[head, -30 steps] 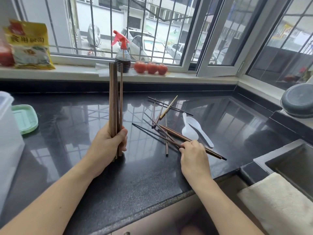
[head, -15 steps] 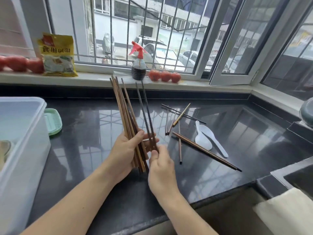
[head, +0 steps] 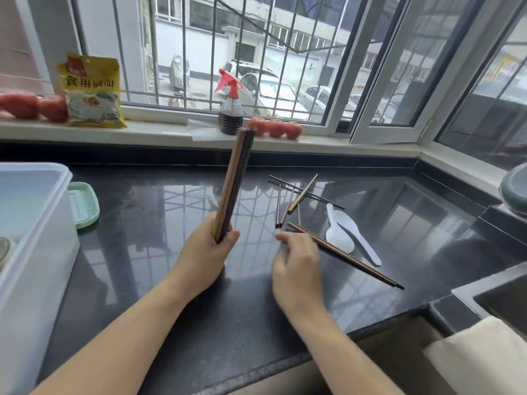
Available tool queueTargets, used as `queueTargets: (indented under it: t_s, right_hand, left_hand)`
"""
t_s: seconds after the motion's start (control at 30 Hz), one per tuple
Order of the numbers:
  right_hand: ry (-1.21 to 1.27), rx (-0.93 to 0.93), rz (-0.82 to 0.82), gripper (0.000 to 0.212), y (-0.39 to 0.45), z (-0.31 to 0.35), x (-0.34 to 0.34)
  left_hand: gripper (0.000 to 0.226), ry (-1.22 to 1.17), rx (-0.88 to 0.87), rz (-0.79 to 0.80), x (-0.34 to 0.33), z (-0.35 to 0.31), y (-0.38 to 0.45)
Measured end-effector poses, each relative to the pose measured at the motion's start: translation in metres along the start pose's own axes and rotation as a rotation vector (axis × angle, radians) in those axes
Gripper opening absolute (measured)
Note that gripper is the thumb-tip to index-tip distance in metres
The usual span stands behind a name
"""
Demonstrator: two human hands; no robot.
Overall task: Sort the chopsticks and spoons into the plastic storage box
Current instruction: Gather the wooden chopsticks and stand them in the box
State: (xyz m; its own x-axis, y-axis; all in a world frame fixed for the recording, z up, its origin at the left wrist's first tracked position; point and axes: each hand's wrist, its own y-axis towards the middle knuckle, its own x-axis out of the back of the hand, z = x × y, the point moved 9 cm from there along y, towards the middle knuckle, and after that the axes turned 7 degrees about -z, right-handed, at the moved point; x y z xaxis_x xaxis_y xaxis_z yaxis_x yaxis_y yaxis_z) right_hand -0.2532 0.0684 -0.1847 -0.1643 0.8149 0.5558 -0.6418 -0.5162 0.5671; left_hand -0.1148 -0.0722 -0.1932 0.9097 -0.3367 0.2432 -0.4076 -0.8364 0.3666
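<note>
My left hand [head: 206, 250] grips a tight bundle of brown chopsticks [head: 236, 178], held nearly upright and leaning right, with the lower ends toward the black counter. My right hand [head: 296, 263] hovers open just right of it, fingers spread over the near end of a dark pair of chopsticks [head: 353, 259] lying diagonally. Several loose chopsticks [head: 291, 199] lie scattered further back. Two white plastic spoons [head: 342, 233] lie side by side to the right of them. The translucent plastic storage box [head: 42, 252] stands at the far left.
A green lid [head: 84, 205] lies behind the box. The windowsill holds a yellow packet [head: 91, 92], a spray bottle [head: 231, 109] and tomatoes [head: 275, 128]. A sink [head: 502, 303] with a white cloth [head: 482, 357] is at the lower right; a dark pot [head: 516, 189] sits beyond.
My right hand passed two dark chopsticks into the left hand's bundle, which closed tight and straightened. The right hand then let go and moved right toward the dark pair. The view shifted left.
</note>
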Motion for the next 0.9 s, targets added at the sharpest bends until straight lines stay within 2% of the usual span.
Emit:
queueTargets:
  t_s: [0.03,0.1,0.17,0.23,0.37,0.43,0.53,0.67,0.8,0.9]
  right_hand:
    - [-0.133,-0.005,-0.027,0.032,0.017,-0.021,0.010]
    - [-0.402,-0.043,0.033,0.032,0.046,-0.059,0.021]
    - [-0.610,0.013,0.132,0.022,0.056,-0.080,0.018]
    - [-0.693,0.095,0.164,0.008,0.053,-0.084,0.011]
    - [-0.733,0.090,0.096,0.007,0.048,-0.080,0.014]
    - [-0.775,0.105,0.119,0.010,0.045,-0.075,0.015]
    - [-0.813,0.117,0.150,0.021,0.031,-0.069,0.018]
    - [-0.764,0.030,0.077,0.012,0.021,-0.077,0.036]
    - [-0.746,-0.016,-0.013,0.020,0.017,-0.076,0.048]
    - [-0.666,-0.088,-0.170,0.020,0.013,-0.080,0.067]
  left_hand:
    - [0.022,0.035,0.021,0.036,-0.004,0.005,0.000]
    - [0.021,0.050,0.040,0.033,-0.004,0.008,0.003]
    - [0.021,0.010,0.064,0.012,-0.002,0.012,0.005]
    - [0.020,-0.029,0.088,0.000,-0.002,0.012,0.004]
    - [0.026,-0.112,0.148,-0.005,-0.001,0.011,0.001]
    - [0.030,-0.194,0.202,0.005,-0.003,0.013,0.001]
    - [0.020,-0.301,0.279,0.000,-0.002,0.018,0.001]
    - [0.012,-0.415,0.338,0.019,-0.003,0.020,0.000]
    - [0.013,-0.443,0.355,0.054,-0.008,0.017,-0.003]
    - [0.014,-0.458,0.378,0.092,-0.011,0.013,-0.006]
